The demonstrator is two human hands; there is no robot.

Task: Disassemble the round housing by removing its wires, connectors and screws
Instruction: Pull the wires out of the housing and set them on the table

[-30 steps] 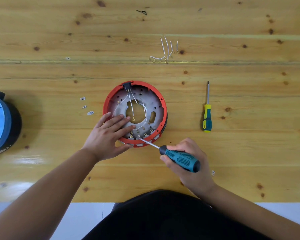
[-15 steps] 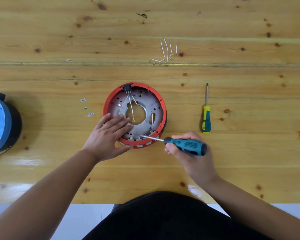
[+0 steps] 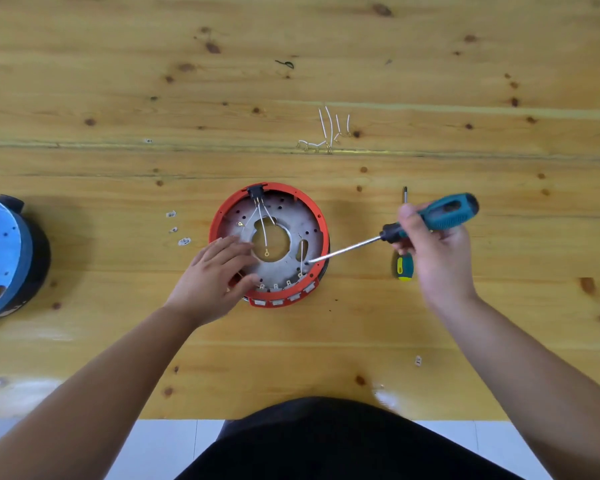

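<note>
Red-rimmed round housing [image 3: 269,244] lying flat at the middle of a pine table [image 3: 465,81], open side up, with a grey metal plate inside and thin white wires [image 3: 262,221] fanning from a black connector [image 3: 257,191] at its far edge. Left hand [image 3: 215,275] rests with relaxed, nearly straight fingers over the near-left rim, steadying the housing. Right hand [image 3: 437,251] grips the teal-handled screwdriver [image 3: 395,233], whose shaft slants down and left so that the tip meets the plate at the right of the central hole, beside a wire end (whether it sits in a screw head cannot be told). For this step the blade should probably be brought more upright over the fastener and pressed down firmly before turning, while the left hand keeps the housing from rotating. Loose wires already removed [image 3: 326,133] lie well beyond the housing; a smaller yellow-and-teal screwdriver [image 3: 404,268] lies partly behind the right hand.
</note>
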